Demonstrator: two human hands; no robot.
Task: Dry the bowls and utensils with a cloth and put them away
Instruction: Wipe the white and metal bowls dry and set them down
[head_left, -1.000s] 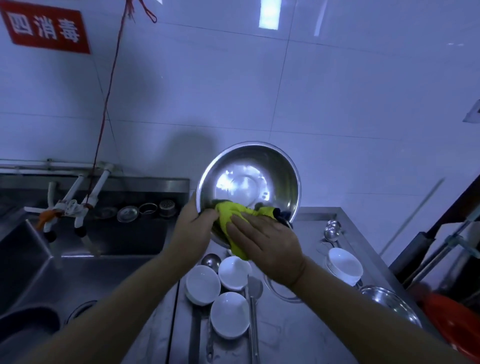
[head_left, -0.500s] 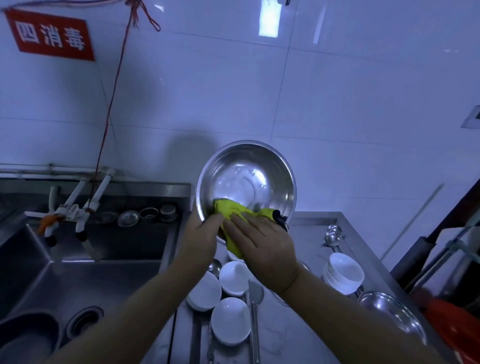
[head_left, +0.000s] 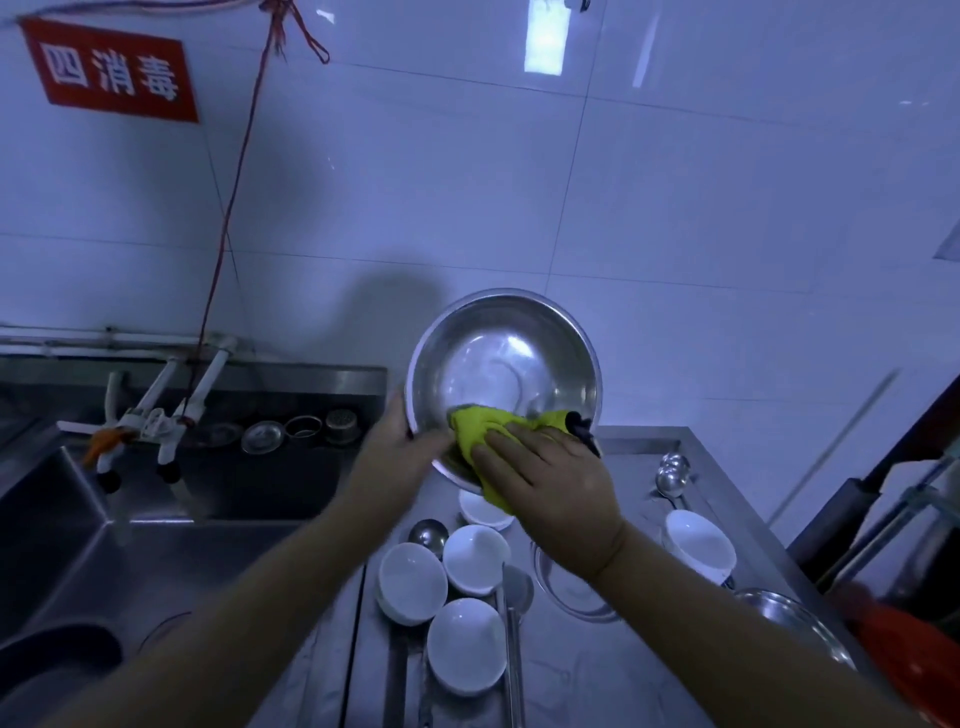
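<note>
A large steel bowl (head_left: 501, 358) is tilted up with its inside facing me, above the steel counter (head_left: 634, 670). My left hand (head_left: 397, 449) grips its lower left rim. My right hand (head_left: 550, 486) presses a yellow cloth (head_left: 480, 428) over the bowl's lower rim, part inside and part outside. Below on the counter stand several small white bowls (head_left: 413, 582), with ladles (head_left: 511, 613) lying between them. A stack of white bowls (head_left: 698, 545) sits to the right, with steel spoons (head_left: 670, 475) behind it.
A steel sink (head_left: 104, 551) with white taps (head_left: 171, 415) lies to the left, strainers on its back ledge. A shallow steel dish (head_left: 795, 629) and a red object (head_left: 904, 660) sit at the right edge. The tiled wall is close behind.
The view has tilted up slightly. My right hand has slid the cloth a little to the right along the bowl's lower rim, while my left hand keeps its grip.
</note>
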